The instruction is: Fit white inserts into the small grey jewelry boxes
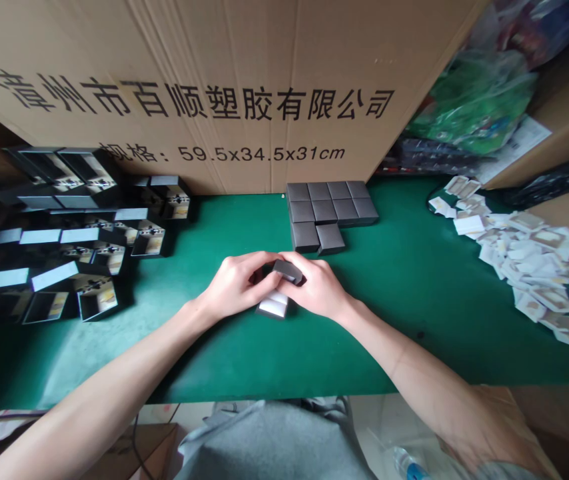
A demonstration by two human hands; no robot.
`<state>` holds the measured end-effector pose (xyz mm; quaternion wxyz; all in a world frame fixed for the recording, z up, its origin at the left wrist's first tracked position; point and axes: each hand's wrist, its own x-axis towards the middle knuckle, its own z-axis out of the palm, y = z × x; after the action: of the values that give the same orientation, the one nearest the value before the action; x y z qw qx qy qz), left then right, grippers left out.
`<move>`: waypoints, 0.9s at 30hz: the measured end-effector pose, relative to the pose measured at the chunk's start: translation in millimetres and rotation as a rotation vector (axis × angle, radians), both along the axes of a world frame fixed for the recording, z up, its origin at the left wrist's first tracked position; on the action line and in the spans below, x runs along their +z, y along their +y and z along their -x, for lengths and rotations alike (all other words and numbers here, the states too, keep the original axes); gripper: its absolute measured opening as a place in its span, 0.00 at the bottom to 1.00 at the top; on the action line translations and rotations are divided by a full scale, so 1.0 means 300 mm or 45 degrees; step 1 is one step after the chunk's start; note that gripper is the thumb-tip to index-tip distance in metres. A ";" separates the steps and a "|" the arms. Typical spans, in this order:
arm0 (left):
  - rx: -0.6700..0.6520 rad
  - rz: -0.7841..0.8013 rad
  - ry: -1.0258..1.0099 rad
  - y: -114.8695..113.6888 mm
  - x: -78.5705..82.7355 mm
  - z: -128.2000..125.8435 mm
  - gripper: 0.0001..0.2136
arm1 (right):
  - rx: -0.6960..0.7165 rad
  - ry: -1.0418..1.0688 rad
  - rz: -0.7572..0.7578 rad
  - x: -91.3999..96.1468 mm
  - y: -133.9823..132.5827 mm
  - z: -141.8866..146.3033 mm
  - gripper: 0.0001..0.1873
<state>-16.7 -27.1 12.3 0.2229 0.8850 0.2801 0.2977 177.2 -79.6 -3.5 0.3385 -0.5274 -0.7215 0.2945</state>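
Observation:
Both my hands meet over the middle of the green table (pixel 404 293), closed around one small dark grey box (pixel 284 272) with a white lining showing underneath. My left hand (pixel 237 283) grips its left side, fingers curled over the top. My right hand (pixel 317 287) holds the right side, thumb and fingers pinched on the lid. The box is partly hidden by my fingers. Just behind it sits a neat block of several closed grey boxes (pixel 329 210).
Several open dark boxes (pixel 89 260) with white lids lie scattered at the left. A heap of small white packets (pixel 524 260) covers the right side. A large printed cardboard carton (pixel 244 87) stands behind. Plastic bags (pixel 474 100) are piled at the back right.

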 end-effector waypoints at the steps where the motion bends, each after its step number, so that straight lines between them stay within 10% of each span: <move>1: 0.000 -0.002 0.000 0.000 0.000 0.000 0.10 | 0.001 0.000 0.001 0.000 0.000 0.000 0.19; 27: 0.012 0.012 0.014 0.000 0.002 -0.001 0.10 | -0.006 0.004 -0.010 -0.001 -0.001 0.002 0.19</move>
<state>-16.4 -27.0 12.9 0.2242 0.8842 0.2867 0.2926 176.7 -79.9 -3.9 0.3424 -0.5275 -0.7207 0.2916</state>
